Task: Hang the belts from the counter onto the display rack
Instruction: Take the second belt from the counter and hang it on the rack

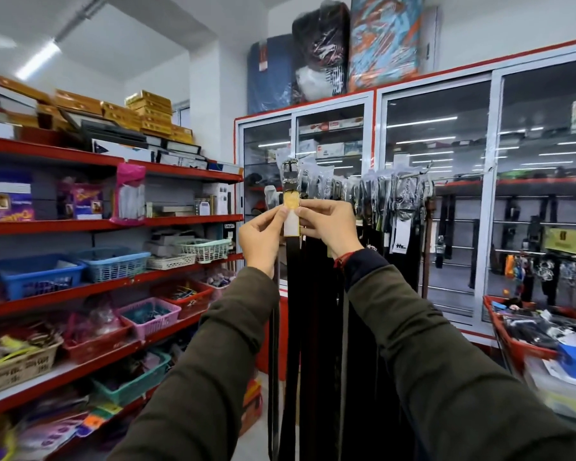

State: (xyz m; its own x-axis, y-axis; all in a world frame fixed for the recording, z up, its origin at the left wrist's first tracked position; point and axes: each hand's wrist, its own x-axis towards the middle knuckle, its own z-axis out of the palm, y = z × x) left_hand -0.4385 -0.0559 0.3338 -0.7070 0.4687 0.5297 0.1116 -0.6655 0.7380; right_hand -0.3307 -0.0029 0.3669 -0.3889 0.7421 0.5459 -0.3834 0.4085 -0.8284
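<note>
- We see a dark belt (291, 294) held up in front of the display rack (409, 176), with a silver buckle (288, 168) at its top and a yellow and white tag (292, 212) fixed just below the buckle.
- The strap looks black or very dark brown, plain and narrow; a thin clear wrap seems to cover the buckle end, though we cannot be sure.
- Our left hand (261, 241) pinches the left edge of the tag between thumb and forefinger, the other fingers curled in.
- Our right hand (330, 229) pinches the right edge of the tag the same way, with a red thread at the wrist.
- The belt hangs upright, its long axis vertical, buckle end up and the tail dropping down between our two dark green sleeves toward the bottom of the frame.
- Just behind and to the right, many other belts (379, 201) hang in a packed row from the rack, most with buckles in clear plastic and white tags.
- These hanging straps crowd the space right beside the one we hold.
- Behind the rack stands a glass-door cabinet (439, 194) with a red frame.
- To the left run red shelves (113, 224) with plastic baskets (37, 274) and boxes.
</note>
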